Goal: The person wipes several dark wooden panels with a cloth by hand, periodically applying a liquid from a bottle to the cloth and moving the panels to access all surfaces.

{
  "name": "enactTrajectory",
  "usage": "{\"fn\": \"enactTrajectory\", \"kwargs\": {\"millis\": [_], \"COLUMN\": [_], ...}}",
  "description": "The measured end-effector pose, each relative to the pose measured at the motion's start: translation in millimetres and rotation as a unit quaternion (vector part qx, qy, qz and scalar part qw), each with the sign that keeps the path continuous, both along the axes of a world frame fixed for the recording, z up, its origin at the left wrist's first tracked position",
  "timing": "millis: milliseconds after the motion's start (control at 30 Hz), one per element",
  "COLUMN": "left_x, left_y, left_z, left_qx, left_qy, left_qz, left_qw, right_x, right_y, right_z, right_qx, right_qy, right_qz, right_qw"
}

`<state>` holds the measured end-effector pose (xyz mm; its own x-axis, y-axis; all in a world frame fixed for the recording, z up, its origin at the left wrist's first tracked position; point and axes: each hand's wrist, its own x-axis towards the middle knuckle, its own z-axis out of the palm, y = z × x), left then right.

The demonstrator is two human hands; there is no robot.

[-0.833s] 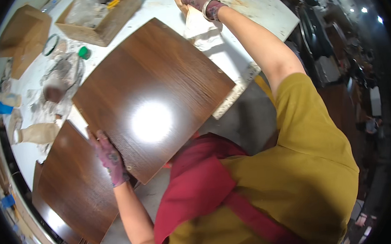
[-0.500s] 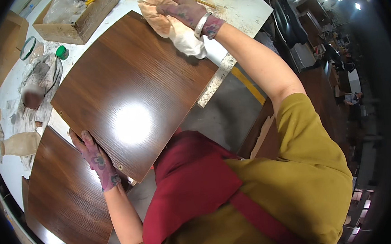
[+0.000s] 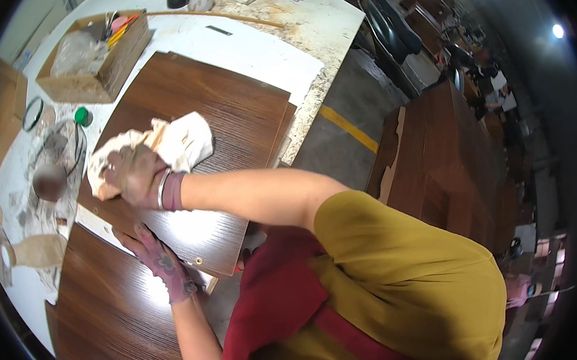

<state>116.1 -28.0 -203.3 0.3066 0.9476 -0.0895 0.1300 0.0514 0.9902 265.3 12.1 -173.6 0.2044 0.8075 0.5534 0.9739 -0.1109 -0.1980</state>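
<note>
A dark brown wood-grain panel (image 3: pixel 230 104) lies on the table, with another panel's edge showing under its right side. My right hand (image 3: pixel 140 178), in a patterned purple glove, presses a crumpled white and peach cloth (image 3: pixel 190 138) onto the panel's left part. Its fingers are slightly blurred and bent over the cloth. My left hand (image 3: pixel 164 265), gloved alike, rests along the panel's near left edge with its fingers stretched out, holding nothing. Beneath that hand spreads a second dark brown panel (image 3: pixel 109 293).
Farther back stands a cardboard box (image 3: pixel 88 87) of tools and plastic. Left of the panel are a green cap (image 3: pixel 82 116), a stained rag (image 3: pixel 46 153) and a beige bottle (image 3: pixel 39 251). A thin wooden stick (image 3: pixel 223 14) crosses the far table. Stacked brown boards (image 3: pixel 433 150) stand to the right.
My right hand has swept the cloth from the panel's far right corner to its left part. My left hand stays by the near left edge. The view has shifted somewhat.
</note>
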Motion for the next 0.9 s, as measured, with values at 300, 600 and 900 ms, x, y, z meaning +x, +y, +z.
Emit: {"fn": "enactTrajectory", "kwargs": {"millis": [300,600,900], "left_x": [-2.4,-4.9,-61.1], "left_y": [-17.7,-25.9,3.1], "left_z": [21.3,36.2,33.2], "left_qx": [-0.035,-0.038,0.32], "left_qy": [-0.015,0.0,0.019], "left_qz": [-0.033,-0.042,-0.135], "left_qw": [0.999,0.998,0.937], "right_x": [-2.3,-5.5,-21.4], "right_y": [-9.9,-9.7,-100.0], "right_z": [11.2,13.8,53.5], "right_qx": [-0.005,-0.073,-0.001], "right_qy": [0.031,0.035,0.068], "right_qz": [0.008,0.017,0.085], "right_qw": [0.999,0.997,0.994]}}
